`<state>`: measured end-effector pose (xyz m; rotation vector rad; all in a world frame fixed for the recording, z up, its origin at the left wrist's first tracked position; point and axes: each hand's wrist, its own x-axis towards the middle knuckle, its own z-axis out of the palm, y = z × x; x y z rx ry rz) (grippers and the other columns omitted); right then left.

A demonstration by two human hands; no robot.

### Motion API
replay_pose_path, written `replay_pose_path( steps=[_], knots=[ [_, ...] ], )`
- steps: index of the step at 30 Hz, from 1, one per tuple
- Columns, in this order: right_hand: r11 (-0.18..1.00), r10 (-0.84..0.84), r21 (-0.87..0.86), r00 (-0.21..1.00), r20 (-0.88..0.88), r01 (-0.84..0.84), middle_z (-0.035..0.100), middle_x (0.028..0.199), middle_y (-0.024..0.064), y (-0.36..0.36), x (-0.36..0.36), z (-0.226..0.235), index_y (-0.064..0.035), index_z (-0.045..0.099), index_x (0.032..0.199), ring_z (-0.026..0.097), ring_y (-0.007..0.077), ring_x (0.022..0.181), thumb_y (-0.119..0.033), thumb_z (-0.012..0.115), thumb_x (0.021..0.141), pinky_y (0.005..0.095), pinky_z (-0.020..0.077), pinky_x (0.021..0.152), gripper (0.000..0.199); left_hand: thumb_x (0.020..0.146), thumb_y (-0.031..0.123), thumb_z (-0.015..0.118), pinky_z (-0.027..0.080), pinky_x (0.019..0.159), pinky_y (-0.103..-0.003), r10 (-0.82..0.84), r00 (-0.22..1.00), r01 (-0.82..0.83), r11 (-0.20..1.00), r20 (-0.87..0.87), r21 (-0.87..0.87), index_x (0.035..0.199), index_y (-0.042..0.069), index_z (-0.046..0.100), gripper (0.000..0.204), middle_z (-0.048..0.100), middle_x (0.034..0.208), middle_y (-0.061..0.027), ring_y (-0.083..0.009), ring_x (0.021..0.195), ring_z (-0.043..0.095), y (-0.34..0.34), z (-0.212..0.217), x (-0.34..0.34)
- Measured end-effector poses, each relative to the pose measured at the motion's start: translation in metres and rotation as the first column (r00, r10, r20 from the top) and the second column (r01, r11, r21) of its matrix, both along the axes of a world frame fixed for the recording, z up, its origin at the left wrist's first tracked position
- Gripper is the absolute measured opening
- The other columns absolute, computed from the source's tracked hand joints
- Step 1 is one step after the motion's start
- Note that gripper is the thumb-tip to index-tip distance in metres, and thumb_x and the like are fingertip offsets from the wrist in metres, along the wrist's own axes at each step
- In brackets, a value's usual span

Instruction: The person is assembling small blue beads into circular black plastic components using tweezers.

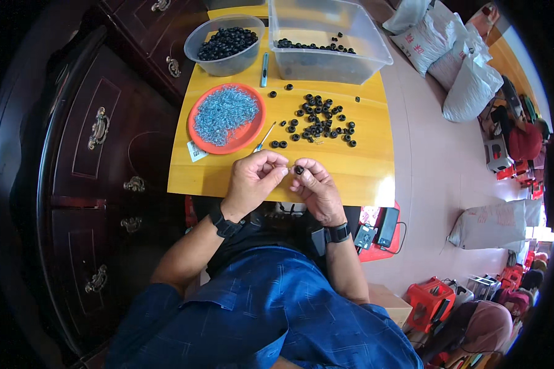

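Over the front of the yellow table my right hand [318,190] pinches a small black round part [299,170] between thumb and fingers. Close beside it, thumb and fingertips of my left hand [252,181] are pressed together; whatever they hold is too small to make out. Just beyond my left hand lies a thin screwdriver-like tool [264,138]. A red plate [260,127], heaped with tiny silvery-blue pieces [226,114], sits to the left. Several loose black parts [317,115] are scattered past my right hand.
At the far side stand a round clear tub [192,46] of black parts and a rectangular clear bin [351,67]. A blue cutter [264,69] lies between tub and plate. Dark drawers [98,184] flank the left; white sacks [474,92] and people are to the right.
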<state>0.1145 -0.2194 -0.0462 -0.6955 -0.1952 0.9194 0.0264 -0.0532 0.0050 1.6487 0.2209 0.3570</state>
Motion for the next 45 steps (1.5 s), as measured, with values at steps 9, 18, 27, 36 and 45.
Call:
replay_pose_path(
  steps=[9,18,27,36,45],
  knots=[
    [0.992,0.046,0.118,0.998,-0.053,-0.039,0.067,0.103,0.0036,0.006,-0.004,0.004,-0.007,0.059,0.122,0.066,0.0114,0.087,-0.018,0.06,0.1,0.0277,0.0564,0.082,0.024,0.087,-0.001,0.07,0.05,0.063,-0.022,-0.023,0.998,0.006,0.967,0.066,0.254,0.092,-0.001,0.068,0.006,0.067,0.083,-0.0045,-0.0078,0.072,0.063,-0.006,0.021,0.003],
    [0.994,0.094,0.057,0.995,-0.041,-0.092,0.069,0.105,0.0052,0.002,0.0,-0.001,-0.0046,0.06,0.121,0.068,0.0138,0.093,-0.009,0.061,0.098,0.0276,0.0565,0.085,0.024,0.083,-0.004,0.071,0.049,0.059,-0.023,-0.106,0.994,0.1,0.946,0.002,0.309,0.089,0.001,0.067,0.009,0.061,0.083,-0.0033,-0.0076,0.068,0.06,0.001,0.013,0.007],
    [0.981,0.154,0.139,0.981,-0.122,-0.136,0.067,0.11,0.0067,0.001,0.003,-0.003,-0.0029,0.059,0.123,0.067,0.0143,0.097,-0.003,0.06,0.096,0.0291,0.0565,0.088,0.027,0.081,0.0,0.073,0.049,0.063,-0.023,-0.347,0.926,0.34,0.938,-0.146,-0.074,0.089,0.003,0.061,0.015,0.06,0.081,0.0014,-0.0046,0.074,0.059,0.019,0.013,0.019],
    [0.975,0.149,0.197,0.963,-0.225,-0.105,0.066,0.112,0.0075,-0.003,0.007,-0.012,-0.0048,0.058,0.125,0.066,0.0134,0.092,-0.005,0.062,0.096,0.0302,0.0561,0.089,0.029,0.079,0.014,0.073,0.052,0.074,-0.042,0.009,0.994,0.094,0.418,-0.108,0.904,0.094,0.003,0.07,0.019,0.067,0.092,-0.0124,-0.0327,0.084,0.065,0.048,0.023,0.088],
    [0.953,0.144,0.295,0.951,-0.273,-0.06,0.067,0.111,0.0076,0.0,0.007,-0.017,-0.0049,0.059,0.124,0.067,0.0123,0.091,-0.01,0.059,0.099,0.0291,0.0576,0.087,0.025,0.078,0.016,0.073,0.049,0.081,-0.044,0.036,0.983,0.173,0.145,-0.18,0.974,0.08,0.005,0.069,0.011,0.066,0.084,-0.0105,-0.0301,0.09,0.062,0.044,-0.003,0.117]
  ],
)
